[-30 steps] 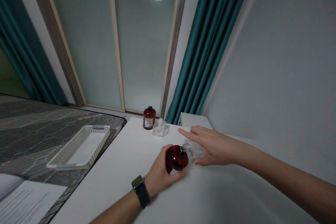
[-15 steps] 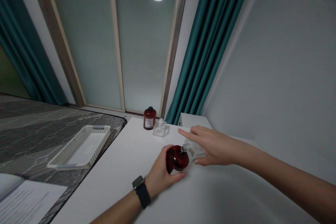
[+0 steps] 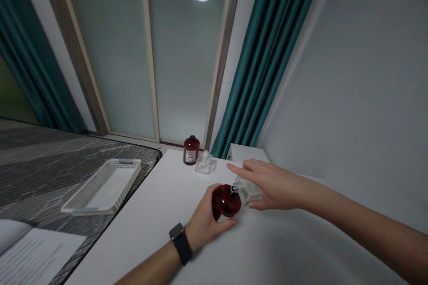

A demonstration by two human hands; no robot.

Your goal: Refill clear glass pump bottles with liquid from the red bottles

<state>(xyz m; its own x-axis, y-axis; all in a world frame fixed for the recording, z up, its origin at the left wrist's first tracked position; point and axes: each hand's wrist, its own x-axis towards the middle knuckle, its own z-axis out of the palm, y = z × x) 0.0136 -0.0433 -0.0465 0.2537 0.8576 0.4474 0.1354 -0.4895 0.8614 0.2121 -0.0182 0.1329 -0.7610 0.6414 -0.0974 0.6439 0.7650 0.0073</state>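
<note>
My left hand (image 3: 207,222), with a dark watch on its wrist, is closed around a dark red glass bottle (image 3: 228,202). In my right hand (image 3: 267,185) a clear glass bottle (image 3: 247,190) lies tilted on its side, its neck pointing left. That neck meets the mouth of the red bottle; whether liquid passes between them I cannot tell. My right index finger sticks out to the left, above the clear bottle. Farther back stand another red bottle (image 3: 191,150) with a black cap and white label, and a second clear glass bottle (image 3: 205,163) right beside it.
Both bottles are held over a white table (image 3: 160,213). To the left, a white perforated basket (image 3: 110,187) and an open book or papers (image 3: 40,254) lie on a dark striped surface. A white cabinet (image 3: 249,152) stands behind the table, near the teal curtain (image 3: 264,67).
</note>
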